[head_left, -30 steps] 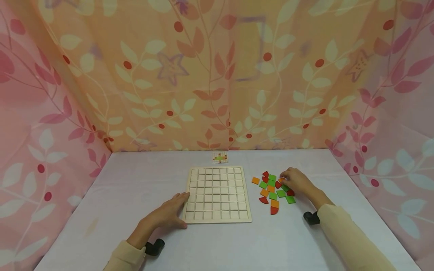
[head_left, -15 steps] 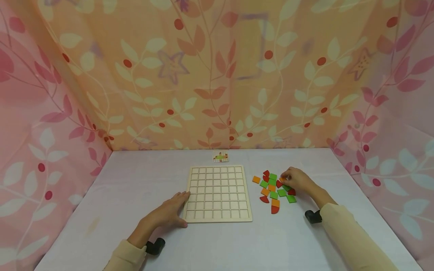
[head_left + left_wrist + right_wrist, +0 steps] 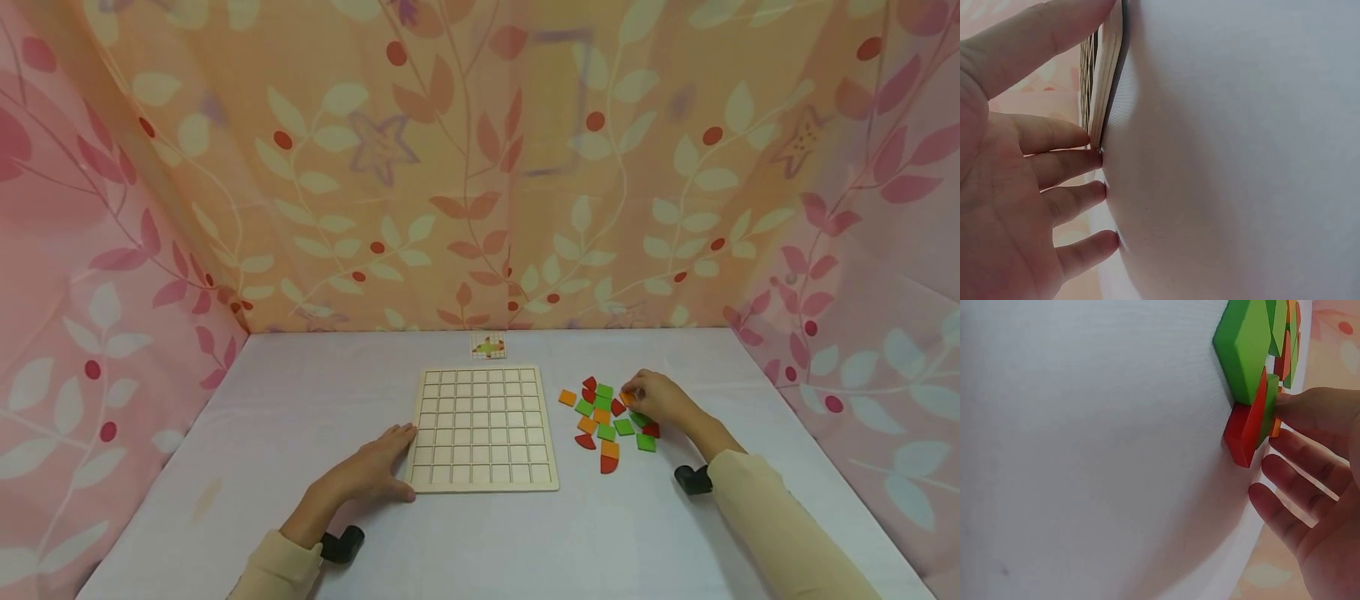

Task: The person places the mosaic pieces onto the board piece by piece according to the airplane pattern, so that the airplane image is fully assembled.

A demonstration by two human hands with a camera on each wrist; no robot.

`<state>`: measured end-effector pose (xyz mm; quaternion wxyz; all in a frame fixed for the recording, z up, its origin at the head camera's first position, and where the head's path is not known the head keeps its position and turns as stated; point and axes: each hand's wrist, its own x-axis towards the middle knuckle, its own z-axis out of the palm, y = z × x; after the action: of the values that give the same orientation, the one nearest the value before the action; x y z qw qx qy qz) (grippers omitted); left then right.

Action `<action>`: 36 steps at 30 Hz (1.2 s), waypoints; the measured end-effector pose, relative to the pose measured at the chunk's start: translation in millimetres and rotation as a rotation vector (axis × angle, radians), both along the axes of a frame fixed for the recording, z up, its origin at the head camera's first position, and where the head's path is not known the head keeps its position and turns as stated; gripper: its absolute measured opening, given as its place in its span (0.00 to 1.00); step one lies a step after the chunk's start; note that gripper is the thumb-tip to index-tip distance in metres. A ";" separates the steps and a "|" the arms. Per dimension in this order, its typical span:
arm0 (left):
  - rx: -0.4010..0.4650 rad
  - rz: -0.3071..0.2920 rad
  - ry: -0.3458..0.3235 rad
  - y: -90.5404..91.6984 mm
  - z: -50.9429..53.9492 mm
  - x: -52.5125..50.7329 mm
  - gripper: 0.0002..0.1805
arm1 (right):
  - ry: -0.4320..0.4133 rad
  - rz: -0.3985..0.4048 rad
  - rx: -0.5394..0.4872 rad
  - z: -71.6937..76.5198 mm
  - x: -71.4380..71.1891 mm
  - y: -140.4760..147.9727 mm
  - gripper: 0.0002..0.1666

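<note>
**Picking up an orange tile with the right hand**

Located at the far right side of a loose scatter of tiles, well off to the right of the board. Pinched, as far as can be judged, between thumb and fingertip, with the right grip together on the tile and the other fingers reaching past it. Too covered to tell whether lifted or still lying on the surface. Set just beside a red piece and near a green tile partly hidden under the hand.

Best read as the pick-up step, ahead of any placing, with every loose tile in view lying off the board. Seems to call next for a sure pinch, a lift clear of the neighbouring pieces so as not to drag them, then probably a carry leftward to the grid.

Braced, apparently, at the board's left edge with the left hand: fingers extended and thumb apart, touching the edge rather than wrapped round it. Worth leaving there against sliding.

Beyond the board's far edge, also showing a small printed card. Farther out, enclosed by flowered cloth at back and sides.
</note>
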<state>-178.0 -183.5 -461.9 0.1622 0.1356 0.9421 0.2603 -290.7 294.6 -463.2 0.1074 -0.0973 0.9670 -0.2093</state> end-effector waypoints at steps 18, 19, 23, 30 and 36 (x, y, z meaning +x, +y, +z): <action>0.022 -0.004 0.016 -0.4 -1.1 -0.1 0.53 | 0.028 -0.045 -0.057 -1.0 2.7 3.3 0.20; 0.021 0.000 0.015 -0.3 -1.0 0.0 0.53 | 0.032 -0.051 -0.068 -0.7 2.9 3.2 0.20; 0.012 0.009 0.015 0.1 -0.2 -0.7 0.53 | 0.056 -0.061 -0.102 -0.4 4.1 2.4 0.20; -0.006 0.013 0.015 1.0 -2.5 -2.5 0.52 | 0.127 -0.054 -0.167 -2.4 9.1 -0.1 0.18; -0.006 0.022 0.013 1.4 -3.6 -2.5 0.52 | 0.162 -0.061 -0.234 -3.5 12.9 -4.6 0.18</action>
<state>-180.5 -182.0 -465.5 0.1535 0.1266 0.9454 0.2582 -277.8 289.9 -466.7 0.0106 -0.0962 0.9440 -0.3154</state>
